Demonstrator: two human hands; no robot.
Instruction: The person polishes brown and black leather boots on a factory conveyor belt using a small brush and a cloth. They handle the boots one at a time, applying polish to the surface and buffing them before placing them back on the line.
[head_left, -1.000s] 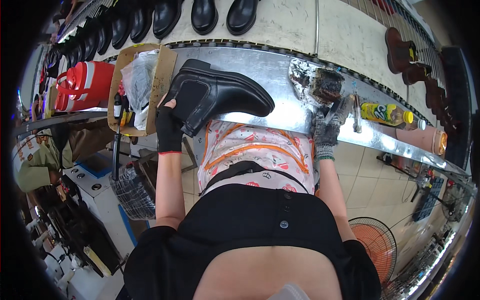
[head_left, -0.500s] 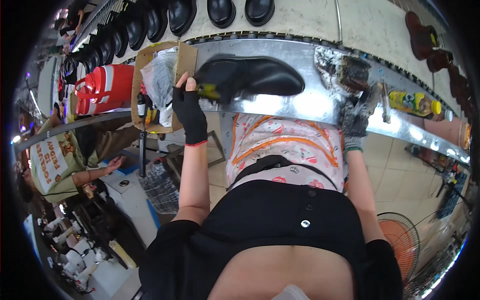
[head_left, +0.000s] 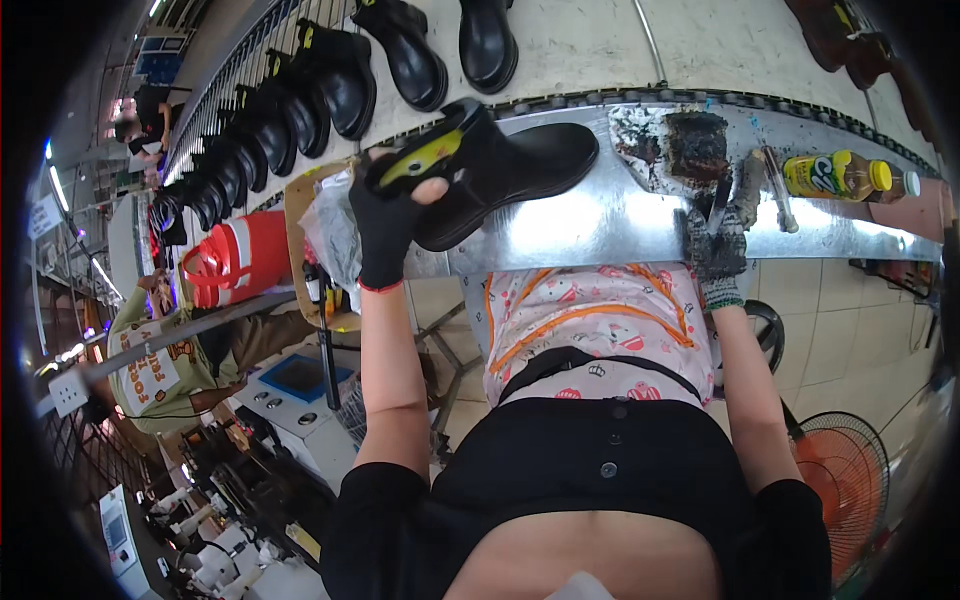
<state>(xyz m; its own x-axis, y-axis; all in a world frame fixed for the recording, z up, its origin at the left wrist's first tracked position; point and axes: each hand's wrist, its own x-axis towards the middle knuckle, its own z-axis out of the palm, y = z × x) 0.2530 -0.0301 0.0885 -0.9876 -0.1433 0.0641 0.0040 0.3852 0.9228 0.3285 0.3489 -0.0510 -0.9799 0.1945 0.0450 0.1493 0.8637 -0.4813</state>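
Observation:
My left hand (head_left: 385,222), in a black fingerless glove, grips a black ankle boot (head_left: 520,165) by its open top, where a yellow insert (head_left: 420,160) shows. The boot lies tilted on its side over the shiny metal bench (head_left: 600,225), toe pointing right. My right hand (head_left: 715,250), in a grey knit glove, rests at the bench's near edge and is closed around a thin dark tool (head_left: 722,200) that sticks up from the fist. Just beyond it sit a dark, glue-stained block (head_left: 692,145) and a brush (head_left: 748,190).
A row of black boots (head_left: 330,80) rides the conveyor behind the bench. A yellow bottle (head_left: 845,175) lies at the right. A cardboard box with a plastic bag (head_left: 325,225) and a red bucket (head_left: 235,265) stand left. Another person in green (head_left: 160,350) sits lower left; an orange fan (head_left: 840,480) lower right.
My left hand has shifted the boot to the right along the bench and turned it so the yellow insert shows. My right hand has stayed at the bench edge.

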